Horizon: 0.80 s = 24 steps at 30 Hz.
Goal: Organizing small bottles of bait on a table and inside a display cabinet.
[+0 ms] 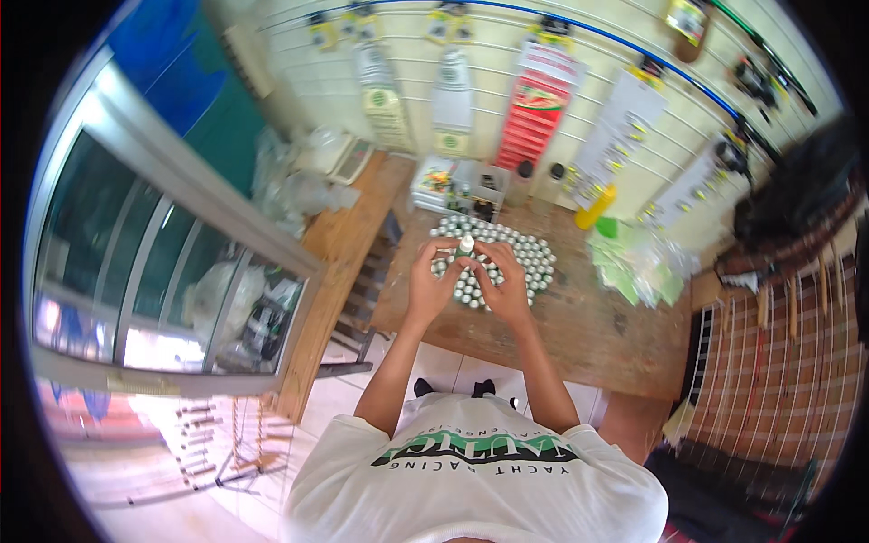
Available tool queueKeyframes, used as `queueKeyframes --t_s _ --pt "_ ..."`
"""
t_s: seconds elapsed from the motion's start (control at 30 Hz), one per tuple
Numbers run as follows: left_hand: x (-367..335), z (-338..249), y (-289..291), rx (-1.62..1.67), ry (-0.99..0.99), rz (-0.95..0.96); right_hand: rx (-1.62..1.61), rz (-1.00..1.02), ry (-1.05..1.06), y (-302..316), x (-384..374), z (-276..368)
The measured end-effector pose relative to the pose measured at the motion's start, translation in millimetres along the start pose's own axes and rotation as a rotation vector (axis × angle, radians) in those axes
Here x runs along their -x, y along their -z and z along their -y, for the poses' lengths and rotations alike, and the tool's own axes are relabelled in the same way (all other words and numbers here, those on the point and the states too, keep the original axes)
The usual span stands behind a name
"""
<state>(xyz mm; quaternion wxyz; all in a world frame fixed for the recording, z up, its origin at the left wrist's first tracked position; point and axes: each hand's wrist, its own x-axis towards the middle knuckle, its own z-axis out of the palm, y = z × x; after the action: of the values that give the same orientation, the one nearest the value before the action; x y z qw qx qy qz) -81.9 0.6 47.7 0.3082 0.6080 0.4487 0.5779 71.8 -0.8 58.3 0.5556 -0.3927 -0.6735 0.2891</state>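
Bottle (466, 243) above wooden table (597, 321), slatted wall (413, 77) behind.

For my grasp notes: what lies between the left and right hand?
In the head view, a small white-topped bottle is between the left hand and right hand, held by both, above clustered containers.

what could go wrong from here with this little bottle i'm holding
The small white-capped bottle is held by the fingers of both the left hand and the right hand, so it might slip if either loosens.

The closely packed white-capped bottles stand around and beneath the hands in this view, so a drop or a brushing wrist could knock some over.
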Motion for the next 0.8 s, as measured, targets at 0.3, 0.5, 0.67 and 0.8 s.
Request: queueKeyframes --t_s 0.3,0.5,0.67,0.8 --pt "48 -66 132 -0.218 0.067 -0.542 -0.240 0.360 0.289 -125 -26 80" --pt "108 -120 207 -0.542 -0.007 -0.782 -0.487 0.579 0.337 -205 -5 137" --pt "158 -145 250 -0.652 0.053 -0.960 -0.637 0.707 0.525 -269 21 174" --pt "185 -153 278 -0.706 0.002 -1.027 -0.685 0.747 0.596 -307 42 200"
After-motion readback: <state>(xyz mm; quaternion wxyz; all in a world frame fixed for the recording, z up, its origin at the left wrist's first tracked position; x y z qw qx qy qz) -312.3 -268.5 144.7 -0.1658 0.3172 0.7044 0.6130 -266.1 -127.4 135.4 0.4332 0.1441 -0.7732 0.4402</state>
